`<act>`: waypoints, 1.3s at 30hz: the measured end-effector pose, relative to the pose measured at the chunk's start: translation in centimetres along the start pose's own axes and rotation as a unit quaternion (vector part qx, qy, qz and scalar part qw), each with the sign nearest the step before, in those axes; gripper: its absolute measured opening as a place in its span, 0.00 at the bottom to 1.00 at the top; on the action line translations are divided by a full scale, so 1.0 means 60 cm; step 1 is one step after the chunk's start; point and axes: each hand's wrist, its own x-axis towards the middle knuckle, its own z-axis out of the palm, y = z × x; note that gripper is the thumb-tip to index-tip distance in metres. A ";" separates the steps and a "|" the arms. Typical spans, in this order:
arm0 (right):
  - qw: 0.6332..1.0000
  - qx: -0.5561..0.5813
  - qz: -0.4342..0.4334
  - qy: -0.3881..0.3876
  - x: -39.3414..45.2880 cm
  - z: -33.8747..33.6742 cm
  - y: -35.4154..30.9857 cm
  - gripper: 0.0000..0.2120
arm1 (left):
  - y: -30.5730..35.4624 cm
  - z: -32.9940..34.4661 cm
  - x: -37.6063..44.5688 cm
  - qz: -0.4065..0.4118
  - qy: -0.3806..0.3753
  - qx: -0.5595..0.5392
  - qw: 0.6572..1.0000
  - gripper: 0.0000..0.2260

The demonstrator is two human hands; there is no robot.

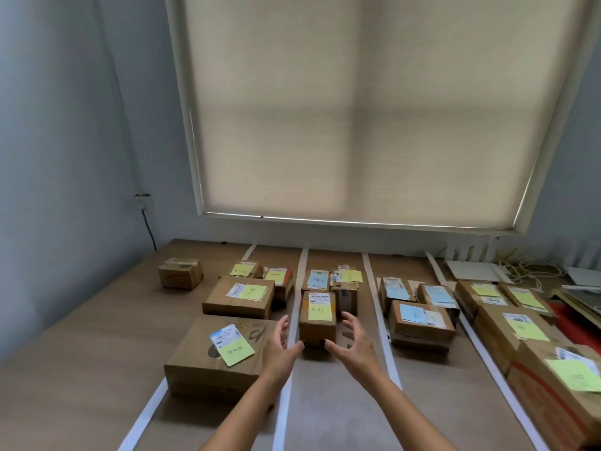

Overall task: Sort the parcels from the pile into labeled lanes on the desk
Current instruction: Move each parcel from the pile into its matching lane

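Cardboard parcels cover the far half of the wooden desk [81, 369], split into lanes by five white tape strips [377, 307]. I count three parcels in the left lane plus one stray small box [180, 272] outside it, three in the middle lane, three in the next, and at least four on the right. My left hand [279, 345] and right hand [353, 343] flank the nearest middle-lane parcel [317, 317], fingers spread wide and relaxed, gripping nothing; only the thumb tips look to reach its near face. That parcel stands upright just beside the left tape edge, carrying a white label and a yellow note. Bare desk runs from it towards me, between the strips.
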 end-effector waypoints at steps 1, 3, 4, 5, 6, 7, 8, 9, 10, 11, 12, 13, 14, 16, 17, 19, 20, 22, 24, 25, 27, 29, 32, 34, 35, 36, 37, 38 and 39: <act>1.000 0.008 0.005 0.001 0.009 0.027 -0.010 0.36 | -0.007 -0.027 0.013 0.000 -0.002 -0.001 1.000 0.28; 1.000 0.013 0.017 0.011 0.019 0.077 -0.029 0.37 | -0.014 -0.074 0.036 -0.002 -0.003 -0.002 1.000 0.28; 1.000 0.009 0.021 0.017 0.024 0.106 -0.041 0.38 | -0.017 -0.100 0.047 -0.001 -0.006 -0.002 1.000 0.28; 0.999 0.005 0.026 0.024 0.026 0.133 -0.053 0.39 | -0.019 -0.124 0.057 0.000 -0.012 -0.001 1.000 0.28; 0.999 0.003 0.031 0.031 0.027 0.158 -0.063 0.39 | -0.020 -0.146 0.065 0.003 -0.019 0.000 1.000 0.28; 0.999 0.008 0.036 0.036 0.027 0.181 -0.074 0.40 | -0.022 -0.166 0.073 0.008 -0.025 0.001 1.000 0.28; 0.998 0.021 0.042 0.040 0.028 0.200 -0.082 0.40 | -0.023 -0.185 0.080 0.018 -0.029 0.001 0.999 0.29; 0.997 0.036 0.048 0.043 0.029 0.217 -0.090 0.41 | -0.023 -0.202 0.087 0.029 -0.032 0.003 0.999 0.29; 0.997 0.047 0.051 0.047 0.030 0.231 -0.096 0.41 | -0.025 -0.216 0.093 0.038 -0.033 0.005 0.999 0.29; 0.996 0.052 0.049 0.050 0.030 0.241 -0.102 0.41 | -0.026 -0.228 0.097 0.045 -0.035 0.005 0.998 0.28; 0.996 0.054 0.047 0.053 0.032 0.249 -0.107 0.41 | -0.027 -0.238 0.101 0.050 -0.038 0.004 0.998 0.28; 0.996 0.058 0.045 0.058 0.035 0.255 -0.112 0.41 | -0.028 -0.246 0.104 0.054 -0.042 0.003 0.998 0.28; 0.995 0.061 0.046 0.061 0.037 0.259 -0.117 0.41 | -0.029 -0.254 0.106 0.056 -0.046 0.000 0.997 0.28; 0.995 0.065 0.048 0.063 0.044 0.265 -0.122 0.41 | -0.031 -0.266 0.111 0.059 -0.050 -0.005 0.997 0.28; 0.995 0.068 0.050 0.061 0.047 0.269 -0.124 0.41 | -0.030 -0.274 0.115 0.059 -0.049 -0.007 0.997 0.28; 0.994 0.078 0.050 0.056 0.055 0.278 -0.127 0.41 | -0.028 -0.290 0.126 0.052 -0.040 -0.022 0.998 0.29; 0.994 0.080 0.047 0.052 0.061 0.283 -0.130 0.40 | -0.028 -0.299 0.133 0.046 -0.033 -0.032 0.998 0.29; 0.995 0.078 0.046 0.043 0.073 0.299 -0.137 0.40 | -0.034 -0.324 0.145 0.046 -0.022 -0.039 0.998 0.29; 0.996 0.079 0.041 0.029 0.085 0.321 -0.147 0.39 | -0.045 -0.349 0.159 0.048 -0.018 -0.040 0.998 0.29; 0.996 0.080 0.036 0.019 0.091 0.334 -0.151 0.39 | -0.052 -0.362 0.168 0.047 -0.016 -0.039 0.998 0.29; 0.997 0.075 0.034 -0.001 0.109 0.362 -0.161 0.40 | -0.064 -0.391 0.189 0.050 -0.008 -0.034 0.998 0.29; 0.996 0.079 0.040 -0.012 0.132 0.392 -0.172 0.41 | -0.076 -0.424 0.214 0.057 -0.004 -0.033 0.998 0.30; 0.996 0.078 0.044 -0.021 0.173 0.443 -0.183 0.40 | -0.095 -0.474 0.260 0.060 -0.001 -0.021 0.998 0.30; 0.996 0.076 0.047 -0.023 0.206 0.484 -0.189 0.39 | -0.110 -0.513 0.298 0.060 0.001 -0.016 0.998 0.31; 0.996 0.077 0.049 -0.023 0.225 0.506 -0.191 0.39 | -0.119 -0.534 0.321 0.061 0.001 -0.014 0.998 0.31; 0.995 0.076 0.053 -0.022 0.245 0.530 -0.194 0.40 | -0.128 -0.557 0.345 0.060 0.002 -0.014 0.998 0.31; 0.995 0.073 0.057 -0.022 0.264 0.553 -0.196 0.40 | -0.137 -0.580 0.371 0.054 0.004 -0.016 0.998 0.31; 0.996 0.069 0.059 -0.021 0.285 0.576 -0.199 0.41 | -0.146 -0.603 0.398 0.048 0.006 -0.020 0.999 0.31; 0.996 0.066 0.060 -0.021 0.306 0.598 -0.200 0.42 | -0.157 -0.625 0.424 0.040 0.009 -0.026 0.999 0.31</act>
